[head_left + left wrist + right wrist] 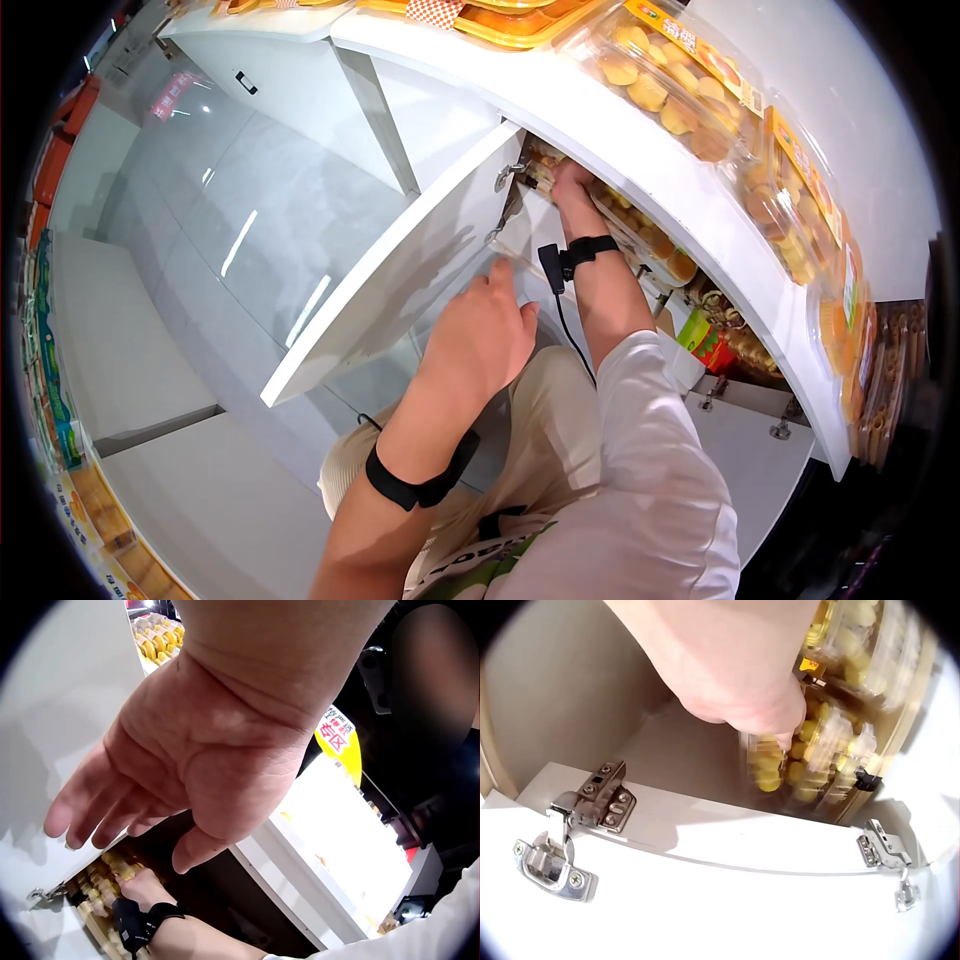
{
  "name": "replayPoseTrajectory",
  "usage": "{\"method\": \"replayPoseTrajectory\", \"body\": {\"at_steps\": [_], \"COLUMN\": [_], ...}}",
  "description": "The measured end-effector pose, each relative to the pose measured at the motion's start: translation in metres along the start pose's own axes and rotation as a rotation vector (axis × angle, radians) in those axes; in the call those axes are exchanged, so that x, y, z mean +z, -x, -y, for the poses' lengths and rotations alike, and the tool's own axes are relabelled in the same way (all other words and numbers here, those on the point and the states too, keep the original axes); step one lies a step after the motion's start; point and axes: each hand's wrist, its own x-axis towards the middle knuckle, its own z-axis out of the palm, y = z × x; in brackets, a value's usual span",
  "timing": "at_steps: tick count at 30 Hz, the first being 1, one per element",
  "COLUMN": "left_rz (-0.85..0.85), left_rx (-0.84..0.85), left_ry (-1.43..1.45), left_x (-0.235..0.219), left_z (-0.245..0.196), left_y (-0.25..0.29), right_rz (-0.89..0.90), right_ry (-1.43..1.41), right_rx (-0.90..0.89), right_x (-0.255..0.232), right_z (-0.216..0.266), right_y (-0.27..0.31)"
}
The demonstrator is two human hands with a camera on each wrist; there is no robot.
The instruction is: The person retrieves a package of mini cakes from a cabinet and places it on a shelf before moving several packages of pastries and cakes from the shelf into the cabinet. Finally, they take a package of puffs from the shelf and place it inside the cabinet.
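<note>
My right hand (572, 186) reaches into the cabinet under the counter. In the right wrist view, the right hand (757, 697) has its fingers bent at a clear plastic box of yellow pieces (767, 769); whether they grip it is hidden. More such boxes (817, 750) stand beside it. My left hand (482, 335) hangs near the inner face of the open white door (400, 260), its fingers loosely extended and holding nothing. In the left wrist view, the left hand (202, 750) shows its bare palm.
Metal hinges (600, 799) join door and cabinet. Boxes of yellow pastries (680, 85) line the white countertop (600, 140) above. A red and green packet (706, 342) lies in the cabinet's right part, and another white door (745, 460) hangs open at lower right.
</note>
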Motion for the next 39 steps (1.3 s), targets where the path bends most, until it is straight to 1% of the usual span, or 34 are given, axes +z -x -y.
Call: {"method": "replayPoseTrajectory", "body": {"at_steps": [8, 14, 15, 16, 18, 19, 21, 22, 24, 25, 26, 27, 28, 29, 30, 32, 33, 34, 36, 37, 38, 39], "left_rz": [-0.004, -0.063, -0.053, -0.041, -0.066, -0.094, -0.097, -0.096, -0.123, -0.145, -0.156, -0.187, -0.217, -0.242, -0.253, -0.314, -0.235, -0.24, -0.238, -0.206, -0.205, -0.171], "left_rx": [-0.002, 0.087, 0.093, 0.095, 0.111, 0.126, 0.137, 0.146, 0.157, 0.161, 0.179, 0.21, 0.242, 0.241, 0.26, 0.245, 0.178, 0.204, 0.288, 0.294, 0.324, 0.319], "left_ry": [0.007, 0.012, 0.021, 0.03, 0.036, 0.044, 0.038, 0.034, 0.052, 0.067, 0.068, 0.18, 0.292, 0.36, 0.359, 0.646, 0.881, 0.875, 1.07, 1.123, 1.114, 1.139], "left_x": [-0.003, 0.009, 0.009, 0.01, 0.014, 0.015, 0.016, 0.015, 0.014, 0.012, 0.009, 0.005, 0.001, -0.001, 0.0, 0.0, -0.009, -0.012, -0.012, -0.014, -0.013, -0.009], "left_z": [-0.004, -0.012, -0.013, -0.013, -0.012, -0.012, -0.012, -0.012, -0.012, -0.012, -0.014, -0.016, -0.019, -0.021, -0.02, -0.025, -0.039, -0.046, -0.052, -0.058, -0.062, -0.062], "left_y": [0.005, 0.007, 0.007, 0.008, 0.009, 0.009, 0.01, 0.01, 0.005, 0.002, -0.001, -0.004, -0.007, -0.011, -0.02, -0.032, -0.028, -0.029, -0.042, -0.042, -0.043, -0.044], "right_rz": [0.003, 0.002, -0.019, -0.02, -0.167, -0.166, -0.165, -0.028, 0.154, 0.273, 0.452, 0.63, 0.757, 0.88, 0.886, 1.15, 1.157, 1.159, 1.001, 1.012, 1.015, 0.984], "right_ry": [-0.101, -0.134, -0.112, -0.115, 0.029, 0.026, 0.024, 0.016, 0.051, 0.08, 0.189, 0.303, 0.44, 0.578, 0.577, 0.971, 0.963, 0.96, 0.808, 0.725, 0.717, 0.685], "right_rx": [0.06, 0.118, 0.168, 0.166, 0.219, 0.218, 0.32, 0.27, 0.378, 0.529, 0.527, 0.518, 0.476, 0.429, 0.407, 0.43, 0.394, 0.366, 0.155, 0.194, 0.164, 0.076], "right_x": [0.004, 0.004, 0.003, 0.003, 0.004, 0.002, -0.008, -0.022, -0.04, -0.053, -0.059, -0.061, -0.067, -0.07, -0.067, -0.066, -0.064, -0.062, -0.058, -0.057, -0.059, -0.064], "right_z": [-0.001, 0.011, 0.016, 0.016, 0.019, 0.022, 0.03, 0.018, 0.033, 0.042, 0.065, 0.096, 0.113, 0.131, 0.155, 0.201, 0.217, 0.232, 0.267, 0.279, 0.284, 0.284], "right_y": [0.022, 0.042, 0.048, 0.048, 0.055, 0.06, 0.078, 0.074, 0.115, 0.125, 0.156, 0.193, 0.214, 0.231, 0.248, 0.276, 0.282, 0.289, 0.308, 0.313, 0.315, 0.315]}}
